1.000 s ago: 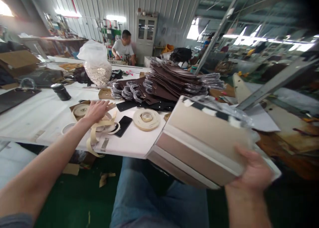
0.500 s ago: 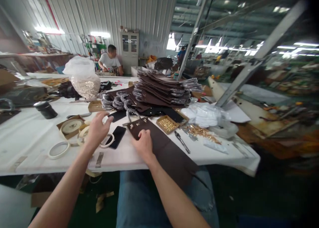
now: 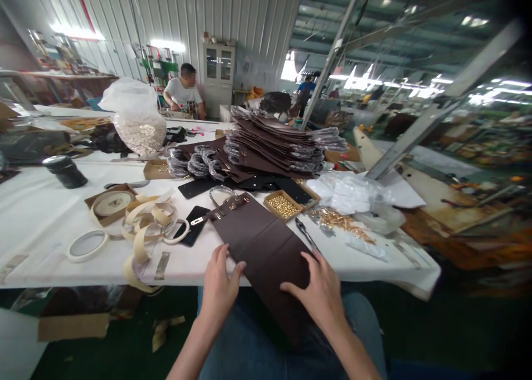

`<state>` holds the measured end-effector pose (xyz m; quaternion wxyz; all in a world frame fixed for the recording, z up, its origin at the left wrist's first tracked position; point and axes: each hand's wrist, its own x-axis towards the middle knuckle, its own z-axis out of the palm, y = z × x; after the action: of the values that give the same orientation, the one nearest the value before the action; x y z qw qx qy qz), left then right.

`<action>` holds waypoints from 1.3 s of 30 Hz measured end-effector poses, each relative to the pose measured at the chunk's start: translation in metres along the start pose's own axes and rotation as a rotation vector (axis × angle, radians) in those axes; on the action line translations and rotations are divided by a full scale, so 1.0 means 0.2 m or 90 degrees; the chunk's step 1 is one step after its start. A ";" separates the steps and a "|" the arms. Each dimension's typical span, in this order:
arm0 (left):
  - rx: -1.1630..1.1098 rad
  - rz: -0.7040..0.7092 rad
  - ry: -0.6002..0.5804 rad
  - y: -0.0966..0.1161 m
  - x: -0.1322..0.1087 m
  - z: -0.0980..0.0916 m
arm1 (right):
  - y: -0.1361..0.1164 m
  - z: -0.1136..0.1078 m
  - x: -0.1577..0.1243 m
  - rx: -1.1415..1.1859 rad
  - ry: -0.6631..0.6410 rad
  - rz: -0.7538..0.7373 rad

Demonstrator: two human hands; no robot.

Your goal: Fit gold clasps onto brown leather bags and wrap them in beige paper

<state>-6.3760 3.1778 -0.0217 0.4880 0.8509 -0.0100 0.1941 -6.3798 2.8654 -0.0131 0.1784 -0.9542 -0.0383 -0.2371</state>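
A dark brown leather bag panel (image 3: 266,252) slants from the table over its front edge towards my lap. At its far end are gold-coloured metal fittings (image 3: 235,205) and a wrapped handle (image 3: 222,193). My left hand (image 3: 222,280) is at the panel's left edge, thumb and fingers apart. Across from it, my right hand (image 3: 322,288) rests at the right edge, fingers spread and thumb over the panel's face. A strap with a metal plate (image 3: 197,221) sticks out over a black phone (image 3: 192,227).
A box of gold-coloured studs (image 3: 282,205), a dark pen-like tool (image 3: 306,233) and loose gold pieces (image 3: 341,222) lie to the right. Tape rolls (image 3: 87,245) and curled tape (image 3: 143,241) are left. Stacked brown panels (image 3: 274,147) stand behind. A person (image 3: 183,92) sits beyond.
My left hand has moved from above the tape rolls to the panel's left edge. My right hand has shifted right and nearer, to the opposite edge. The panel's far end is now uncovered.
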 end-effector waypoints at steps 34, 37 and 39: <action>0.360 -0.021 0.166 -0.14 0.29 -0.49 | -0.82 0.11 0.46 0.506 -0.284 -0.295; 0.460 -0.013 0.108 -0.23 0.38 -0.62 | -0.94 0.24 0.55 0.575 -0.333 -0.280; 0.487 -0.011 0.078 -0.27 0.41 -0.65 | -0.97 0.33 0.58 0.610 -0.342 -0.262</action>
<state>-6.3313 3.3290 0.0210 0.1366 0.9585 0.0996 0.2297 -6.2793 3.0690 0.0488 0.5243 -0.7667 -0.3695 0.0272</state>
